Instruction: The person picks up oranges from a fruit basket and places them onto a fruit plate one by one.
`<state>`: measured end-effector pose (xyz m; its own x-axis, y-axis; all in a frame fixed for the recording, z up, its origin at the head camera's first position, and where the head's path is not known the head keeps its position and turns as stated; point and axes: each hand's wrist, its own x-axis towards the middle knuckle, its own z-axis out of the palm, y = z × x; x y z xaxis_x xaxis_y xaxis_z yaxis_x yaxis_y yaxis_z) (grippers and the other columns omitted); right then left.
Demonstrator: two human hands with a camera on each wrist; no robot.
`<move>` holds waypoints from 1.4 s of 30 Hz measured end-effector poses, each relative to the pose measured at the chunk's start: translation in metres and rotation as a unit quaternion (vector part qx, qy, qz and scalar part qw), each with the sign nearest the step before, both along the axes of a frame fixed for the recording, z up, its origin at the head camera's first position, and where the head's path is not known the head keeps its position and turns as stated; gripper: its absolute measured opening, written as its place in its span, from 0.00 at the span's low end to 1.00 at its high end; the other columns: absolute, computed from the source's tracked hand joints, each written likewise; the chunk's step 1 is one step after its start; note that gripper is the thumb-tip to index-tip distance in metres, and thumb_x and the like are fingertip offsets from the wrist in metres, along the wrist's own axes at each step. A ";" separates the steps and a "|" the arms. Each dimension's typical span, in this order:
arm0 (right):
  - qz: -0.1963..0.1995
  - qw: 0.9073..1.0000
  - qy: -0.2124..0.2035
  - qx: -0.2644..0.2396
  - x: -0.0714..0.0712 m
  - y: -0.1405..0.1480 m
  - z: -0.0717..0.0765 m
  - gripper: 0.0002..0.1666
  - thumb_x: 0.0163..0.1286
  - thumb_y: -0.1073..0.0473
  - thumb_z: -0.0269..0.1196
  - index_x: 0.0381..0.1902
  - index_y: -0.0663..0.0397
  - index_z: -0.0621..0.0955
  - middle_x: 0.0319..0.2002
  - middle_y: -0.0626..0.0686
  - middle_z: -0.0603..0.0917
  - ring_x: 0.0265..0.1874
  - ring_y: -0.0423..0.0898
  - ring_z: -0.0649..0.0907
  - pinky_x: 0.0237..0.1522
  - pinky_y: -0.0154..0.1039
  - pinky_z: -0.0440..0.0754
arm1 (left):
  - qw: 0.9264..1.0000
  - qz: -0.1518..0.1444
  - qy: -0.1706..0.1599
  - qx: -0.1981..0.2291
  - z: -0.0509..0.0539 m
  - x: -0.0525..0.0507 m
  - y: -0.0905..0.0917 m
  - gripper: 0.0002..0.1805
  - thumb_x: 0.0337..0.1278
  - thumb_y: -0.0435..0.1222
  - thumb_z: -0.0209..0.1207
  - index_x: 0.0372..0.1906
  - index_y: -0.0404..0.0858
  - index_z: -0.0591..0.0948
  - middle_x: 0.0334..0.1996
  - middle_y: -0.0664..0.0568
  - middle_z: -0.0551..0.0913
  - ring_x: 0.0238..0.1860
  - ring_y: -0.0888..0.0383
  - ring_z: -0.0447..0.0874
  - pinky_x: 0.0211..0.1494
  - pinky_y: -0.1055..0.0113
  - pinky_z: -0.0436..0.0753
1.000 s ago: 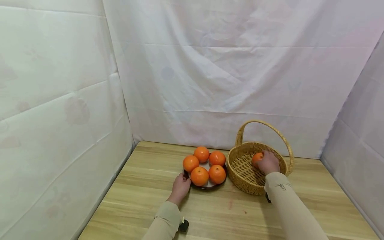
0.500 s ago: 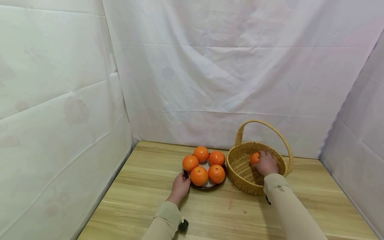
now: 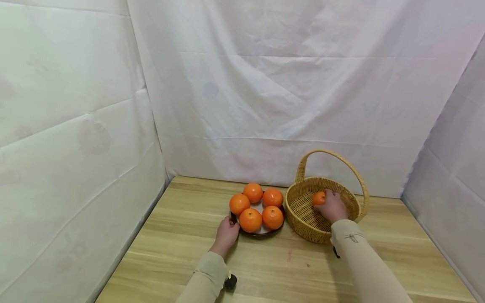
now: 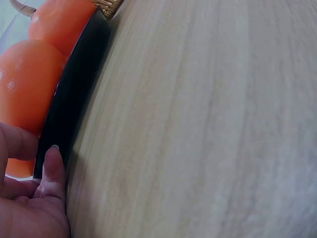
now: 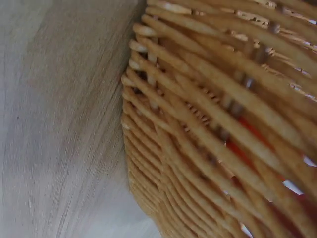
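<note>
In the head view a dark-rimmed plate point(image 3: 261, 234) carries several oranges point(image 3: 250, 220) set in a ring. My left hand point(image 3: 226, 234) is at its near left edge. In the left wrist view, the thumb lies on the outside of the plate's dark rim point(image 4: 74, 89), and the fingers reach over its inner side, pinching it. My right hand point(image 3: 333, 207) is inside a round wicker basket point(image 3: 308, 229) and holds a single orange point(image 3: 319, 198) low over the woven bottom. The right wrist view has mostly the basket's wall point(image 5: 198, 114), which hides that hand.
The basket's tall arched handle point(image 3: 333, 153) rises over the right arm. Plate and basket stand almost touching on a wood-grain table point(image 3: 182, 219). White cloth point(image 3: 265, 97) hangs behind the table and along both sides.
My right hand has moved slightly left inside the basket with the orange. My left hand stays at the plate's rim. The head view has shifted a little.
</note>
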<state>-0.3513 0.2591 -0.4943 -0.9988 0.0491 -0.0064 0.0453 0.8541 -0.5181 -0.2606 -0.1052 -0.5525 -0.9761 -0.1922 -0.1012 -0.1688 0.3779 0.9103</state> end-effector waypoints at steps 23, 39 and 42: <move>0.050 0.998 0.008 -0.027 0.020 -0.050 0.007 0.49 0.67 0.45 0.67 0.75 0.64 0.60 0.66 0.73 0.65 0.59 0.69 0.73 0.54 0.64 0.77 | 1.000 0.004 0.005 0.000 -0.003 0.002 -0.003 0.28 0.64 0.33 0.55 0.65 0.22 0.70 0.49 0.36 0.79 0.49 0.45 0.77 0.57 0.47 0.78; 0.046 0.997 0.047 -0.049 0.032 -0.063 0.011 0.51 0.66 0.36 0.64 0.75 0.59 0.61 0.66 0.71 0.65 0.57 0.67 0.75 0.52 0.64 0.77 | 1.000 0.002 0.005 -0.002 0.000 0.002 -0.001 0.28 0.64 0.33 0.55 0.66 0.21 0.70 0.49 0.36 0.80 0.49 0.45 0.78 0.56 0.47 0.78; 0.048 0.995 0.062 -0.055 0.034 -0.066 0.016 0.51 0.66 0.35 0.64 0.75 0.58 0.61 0.65 0.70 0.66 0.56 0.66 0.76 0.51 0.64 0.78 | 1.000 0.000 0.006 0.002 0.002 0.001 0.000 0.28 0.65 0.33 0.55 0.66 0.22 0.69 0.49 0.36 0.80 0.49 0.46 0.77 0.56 0.48 0.79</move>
